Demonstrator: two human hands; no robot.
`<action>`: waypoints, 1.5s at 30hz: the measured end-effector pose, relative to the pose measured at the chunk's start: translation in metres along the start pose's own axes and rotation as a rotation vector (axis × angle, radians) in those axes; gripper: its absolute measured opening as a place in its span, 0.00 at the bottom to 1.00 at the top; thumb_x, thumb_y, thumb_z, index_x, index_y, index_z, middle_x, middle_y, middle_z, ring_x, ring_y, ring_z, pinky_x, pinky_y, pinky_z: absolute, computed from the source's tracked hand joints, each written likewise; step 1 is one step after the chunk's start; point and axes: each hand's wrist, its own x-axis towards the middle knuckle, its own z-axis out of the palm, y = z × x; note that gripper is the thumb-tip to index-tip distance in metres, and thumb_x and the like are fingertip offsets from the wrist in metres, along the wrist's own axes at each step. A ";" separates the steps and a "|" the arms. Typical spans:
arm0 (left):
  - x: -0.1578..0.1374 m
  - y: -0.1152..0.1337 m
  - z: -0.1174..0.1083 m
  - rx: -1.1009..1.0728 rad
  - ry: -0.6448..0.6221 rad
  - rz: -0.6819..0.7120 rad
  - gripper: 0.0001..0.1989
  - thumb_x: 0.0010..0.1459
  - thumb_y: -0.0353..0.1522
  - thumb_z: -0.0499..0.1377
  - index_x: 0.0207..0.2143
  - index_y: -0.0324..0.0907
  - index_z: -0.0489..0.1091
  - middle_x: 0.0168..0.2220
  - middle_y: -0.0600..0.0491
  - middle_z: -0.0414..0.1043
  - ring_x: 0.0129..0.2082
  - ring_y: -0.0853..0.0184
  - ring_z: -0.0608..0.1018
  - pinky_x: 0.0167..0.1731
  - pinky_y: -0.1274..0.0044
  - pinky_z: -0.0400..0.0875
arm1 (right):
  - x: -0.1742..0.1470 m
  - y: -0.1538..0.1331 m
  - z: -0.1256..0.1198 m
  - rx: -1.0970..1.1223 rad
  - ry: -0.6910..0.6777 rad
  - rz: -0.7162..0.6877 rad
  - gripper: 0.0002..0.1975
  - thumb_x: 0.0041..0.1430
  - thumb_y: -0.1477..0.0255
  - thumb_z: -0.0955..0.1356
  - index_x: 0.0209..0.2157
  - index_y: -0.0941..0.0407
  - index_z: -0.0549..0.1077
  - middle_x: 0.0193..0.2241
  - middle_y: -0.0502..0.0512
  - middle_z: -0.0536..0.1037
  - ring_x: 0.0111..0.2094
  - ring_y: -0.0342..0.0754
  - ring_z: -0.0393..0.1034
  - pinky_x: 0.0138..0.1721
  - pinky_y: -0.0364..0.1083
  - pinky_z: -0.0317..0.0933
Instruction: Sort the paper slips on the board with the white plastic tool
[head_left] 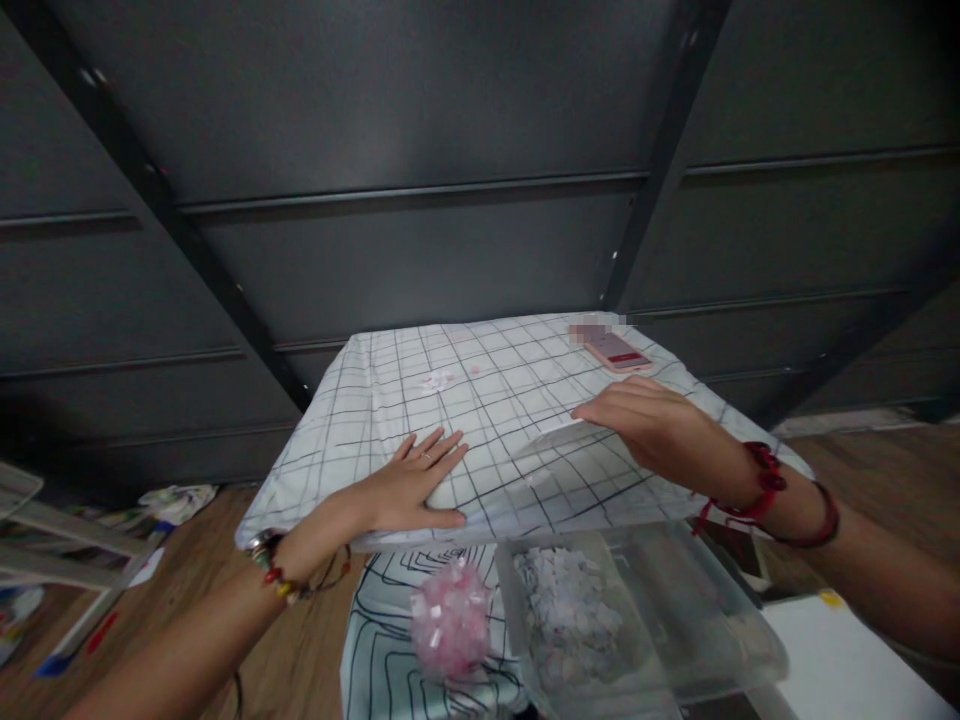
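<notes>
My left hand (pixel 416 485) lies flat on the white checked tablecloth (pixel 390 400), its fingers spread and a ring on one of them. Over the right half of the cloth, my right hand (pixel 637 420) is closed, with thumb and fingers pinching a thin white flat piece (pixel 555 434). That piece slants down to the left toward the cloth; its exact kind and full outline are unclear. Small white and pinkish bits (pixel 439 380) lie on the cloth beyond my left hand. A pink phone (pixel 619 352) rests near the far right corner, past my right hand.
Below the table's near edge stand a clear plastic box (pixel 660 660) of small pale pieces (pixel 566 610) and a pink faceted ball (pixel 450 620) on patterned cloth. Dark panels (pixel 420 260) rise behind the table. A white stool-like frame (pixel 75 540) is at left.
</notes>
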 end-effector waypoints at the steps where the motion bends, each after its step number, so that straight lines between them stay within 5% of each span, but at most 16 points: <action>1: 0.001 0.003 0.001 0.008 0.008 -0.009 0.44 0.54 0.56 0.45 0.62 0.40 0.35 0.63 0.44 0.28 0.60 0.51 0.36 0.55 0.57 0.34 | 0.000 -0.001 0.000 -0.029 0.002 0.010 0.17 0.49 0.87 0.56 0.37 0.59 0.68 0.29 0.54 0.73 0.31 0.45 0.65 0.34 0.46 0.58; 7: -0.001 0.015 0.005 0.070 0.068 -0.079 0.44 0.53 0.56 0.46 0.62 0.37 0.38 0.63 0.42 0.32 0.60 0.51 0.39 0.55 0.58 0.35 | -0.002 -0.018 -0.007 0.028 -0.057 0.039 0.15 0.50 0.86 0.56 0.34 0.59 0.68 0.24 0.51 0.72 0.27 0.43 0.63 0.32 0.43 0.58; 17: -0.002 0.016 0.008 0.064 0.093 -0.078 0.44 0.53 0.55 0.48 0.62 0.39 0.38 0.63 0.44 0.33 0.60 0.51 0.40 0.55 0.59 0.34 | -0.021 -0.043 -0.028 -0.062 0.069 -0.085 0.15 0.60 0.79 0.54 0.33 0.57 0.69 0.22 0.52 0.71 0.24 0.42 0.61 0.26 0.43 0.55; 26: -0.002 0.006 -0.005 -0.030 0.014 -0.003 0.39 0.55 0.55 0.44 0.62 0.44 0.38 0.63 0.48 0.32 0.60 0.52 0.40 0.55 0.60 0.34 | -0.016 -0.017 -0.025 0.029 0.084 -0.003 0.15 0.53 0.83 0.56 0.37 0.56 0.68 0.26 0.52 0.73 0.28 0.44 0.64 0.31 0.44 0.59; 31: 0.002 -0.021 -0.032 -0.141 0.051 0.080 0.29 0.62 0.49 0.40 0.60 0.44 0.49 0.61 0.52 0.45 0.59 0.60 0.52 0.56 0.72 0.46 | 0.022 0.017 -0.003 -0.076 0.123 -0.022 0.15 0.53 0.83 0.57 0.38 0.58 0.69 0.31 0.54 0.75 0.34 0.46 0.67 0.38 0.46 0.59; 35: 0.018 -0.065 -0.036 -0.099 0.204 -0.030 0.31 0.59 0.50 0.44 0.56 0.38 0.56 0.57 0.46 0.55 0.55 0.60 0.59 0.55 0.74 0.50 | 0.059 0.042 0.029 -0.124 0.117 0.023 0.16 0.50 0.84 0.58 0.39 0.61 0.70 0.31 0.56 0.75 0.35 0.48 0.67 0.37 0.47 0.57; 38: 0.035 -0.097 -0.032 -0.079 0.307 -0.275 0.35 0.59 0.51 0.42 0.58 0.33 0.51 0.60 0.42 0.48 0.58 0.57 0.52 0.55 0.69 0.46 | 0.087 0.053 0.054 -0.124 0.126 0.046 0.18 0.49 0.85 0.58 0.40 0.61 0.70 0.33 0.57 0.75 0.36 0.47 0.66 0.37 0.46 0.55; 40: 0.045 -0.111 -0.031 -0.120 0.253 -0.421 0.43 0.55 0.54 0.43 0.60 0.28 0.44 0.61 0.37 0.40 0.60 0.52 0.46 0.55 0.67 0.45 | 0.105 0.056 0.069 -0.126 0.155 0.061 0.19 0.49 0.86 0.58 0.41 0.61 0.70 0.34 0.57 0.75 0.36 0.47 0.66 0.37 0.46 0.54; 45: 0.059 -0.121 -0.030 -0.136 0.066 -0.478 0.52 0.46 0.60 0.46 0.62 0.33 0.38 0.62 0.37 0.32 0.60 0.49 0.39 0.54 0.59 0.40 | 0.132 0.057 0.095 -0.141 0.197 0.031 0.19 0.49 0.86 0.57 0.40 0.61 0.70 0.32 0.57 0.74 0.34 0.47 0.64 0.36 0.46 0.53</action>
